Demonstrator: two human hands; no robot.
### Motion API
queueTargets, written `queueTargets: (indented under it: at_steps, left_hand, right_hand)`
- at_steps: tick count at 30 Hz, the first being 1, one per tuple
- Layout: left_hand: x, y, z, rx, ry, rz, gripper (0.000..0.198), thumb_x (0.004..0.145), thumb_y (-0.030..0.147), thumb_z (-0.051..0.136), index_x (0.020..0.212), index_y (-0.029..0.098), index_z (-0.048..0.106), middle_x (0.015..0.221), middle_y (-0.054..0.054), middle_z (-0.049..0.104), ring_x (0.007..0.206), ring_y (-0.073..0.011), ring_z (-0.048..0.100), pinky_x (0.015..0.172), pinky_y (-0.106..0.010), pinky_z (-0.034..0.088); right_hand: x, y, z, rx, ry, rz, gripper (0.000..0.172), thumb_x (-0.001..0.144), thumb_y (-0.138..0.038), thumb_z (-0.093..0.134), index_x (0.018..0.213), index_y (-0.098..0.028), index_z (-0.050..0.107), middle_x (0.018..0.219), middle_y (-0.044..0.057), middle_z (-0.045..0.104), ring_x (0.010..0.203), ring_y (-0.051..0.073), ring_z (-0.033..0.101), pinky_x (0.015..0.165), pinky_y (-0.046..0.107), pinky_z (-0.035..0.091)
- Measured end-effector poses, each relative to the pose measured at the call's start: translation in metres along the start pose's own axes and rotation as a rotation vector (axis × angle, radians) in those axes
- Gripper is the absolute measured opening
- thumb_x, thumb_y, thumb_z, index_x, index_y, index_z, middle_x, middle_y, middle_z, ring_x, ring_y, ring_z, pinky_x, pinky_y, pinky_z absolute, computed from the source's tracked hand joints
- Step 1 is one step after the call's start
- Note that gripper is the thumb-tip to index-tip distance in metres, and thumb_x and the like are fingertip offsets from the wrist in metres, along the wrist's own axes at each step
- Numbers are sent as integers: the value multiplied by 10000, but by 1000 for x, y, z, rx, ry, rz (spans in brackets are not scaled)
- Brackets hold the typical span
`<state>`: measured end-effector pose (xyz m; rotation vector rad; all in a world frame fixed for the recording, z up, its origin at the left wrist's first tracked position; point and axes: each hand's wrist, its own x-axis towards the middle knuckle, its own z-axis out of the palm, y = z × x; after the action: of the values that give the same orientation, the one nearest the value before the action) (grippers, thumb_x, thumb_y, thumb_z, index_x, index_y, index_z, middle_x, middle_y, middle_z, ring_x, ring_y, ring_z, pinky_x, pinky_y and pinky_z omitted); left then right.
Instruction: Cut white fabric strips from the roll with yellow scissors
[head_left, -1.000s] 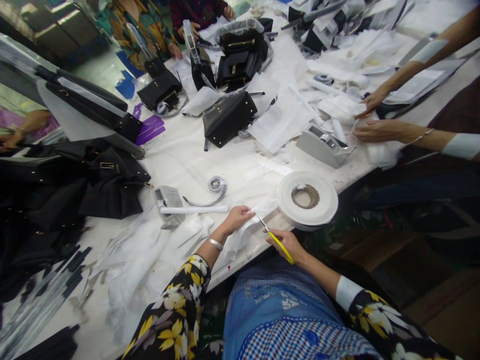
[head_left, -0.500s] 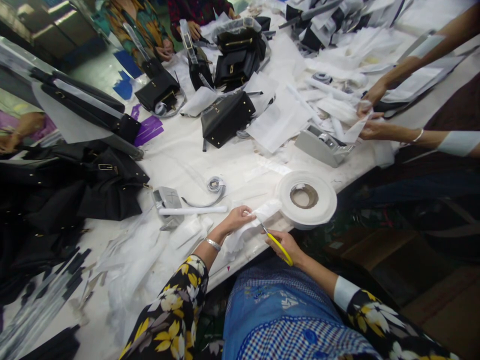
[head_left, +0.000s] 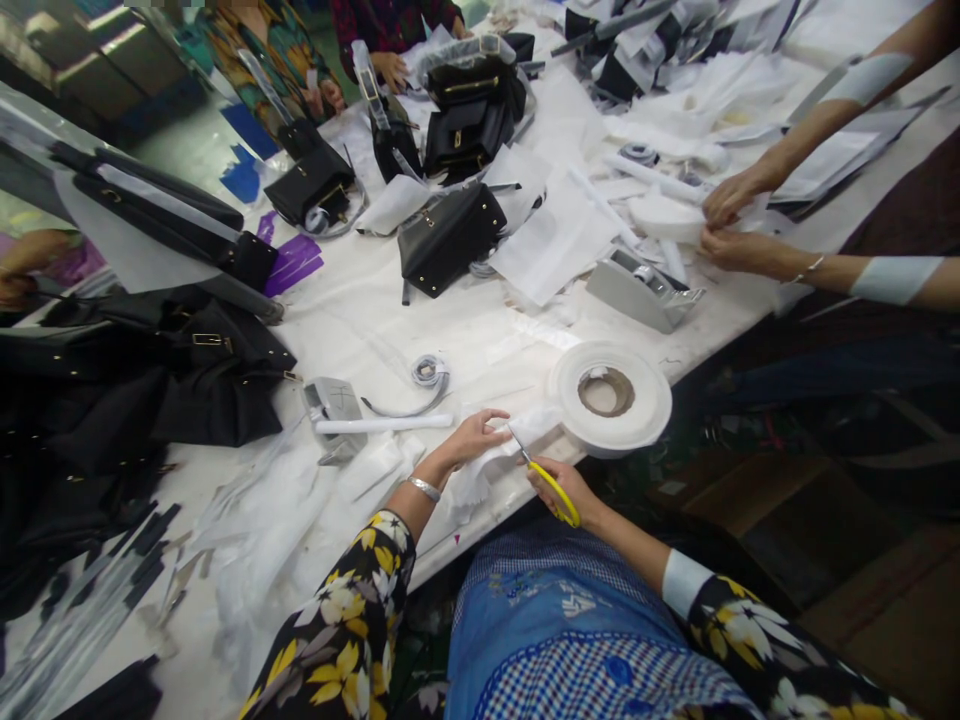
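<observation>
My left hand pinches a strip of white wrapping paper at the table's near edge. My right hand grips yellow-handled scissors, whose blades meet the strip just right of my left fingers. The strip runs to a large white roll lying flat on the table to the right. A white paper tube lies just beyond my left hand.
Black handbags and white sheets cover the white table. A grey tape dispenser sits past the roll, a smaller one at left. Another person's hands work paper at right. Other people sit at the far end.
The scissors have moved slightly left along the strip toward my left fingers. The other person's hands at right have come together on a white piece.
</observation>
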<state>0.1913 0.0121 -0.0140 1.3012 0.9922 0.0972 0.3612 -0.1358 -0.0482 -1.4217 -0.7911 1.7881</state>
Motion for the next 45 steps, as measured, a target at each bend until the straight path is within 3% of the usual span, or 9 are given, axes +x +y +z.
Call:
queueTargets:
  at_steps: [7,18,25,27,30,35,40,45]
  left_hand:
    - [3,0,-2,20,-6,-15,785,748,499,700,1371,99,439,552,83,386,508,-73,313,493,-212,209]
    - [12,-23,-4,70,29,-17,854,747,465,706,1442,108,362,576,86,354,523,-74,304,491,-211,206]
    - [9,-24,0,34,44,3,888,732,444,724,1458,110,337,561,97,352,500,-70,299,486,-201,217]
    - [7,-25,-1,7,105,2,867,731,440,729,1444,106,364,559,91,389,503,-73,336,494,-198,259]
    - [3,-28,-7,-104,255,-2,801,766,467,695,1428,130,397,587,54,498,536,-98,445,521,-208,349]
    - [-20,-31,-22,-449,450,40,705,802,441,677,1402,155,440,830,-56,685,734,-146,613,690,-256,487]
    - [-61,-38,-37,-734,653,204,585,787,449,693,1269,153,545,940,-61,688,808,-121,626,778,-245,498]
    - [-128,-57,-54,-680,911,193,443,727,494,720,973,136,631,846,-25,656,664,-92,578,674,-229,486]
  right_hand:
    - [2,-1,-1,-110,60,11,634,755,-589,653,1156,-98,653,439,-73,386,357,67,355,337,181,265]
    - [14,8,-4,-111,-14,22,625,800,-627,573,1155,-116,627,461,-75,422,355,67,380,340,175,281]
    - [24,2,-3,-126,7,-30,485,804,-610,577,860,-133,645,452,-78,392,357,53,368,348,167,283]
    - [24,2,-2,-118,12,-23,482,794,-606,588,874,-134,641,449,-79,394,349,57,368,343,172,282]
    - [19,0,0,-28,15,37,540,775,-608,603,1044,-139,608,510,-71,454,361,68,403,350,186,326]
    - [1,-11,10,-10,44,-60,611,744,-567,672,1175,-159,531,669,-29,548,542,102,533,504,219,448]
    - [-19,-23,24,-84,39,-80,671,750,-592,660,1246,-168,501,685,-17,549,577,121,533,525,237,454]
    - [-41,-15,29,-140,15,-53,725,733,-587,682,1292,-160,506,687,-2,557,588,134,539,554,252,473]
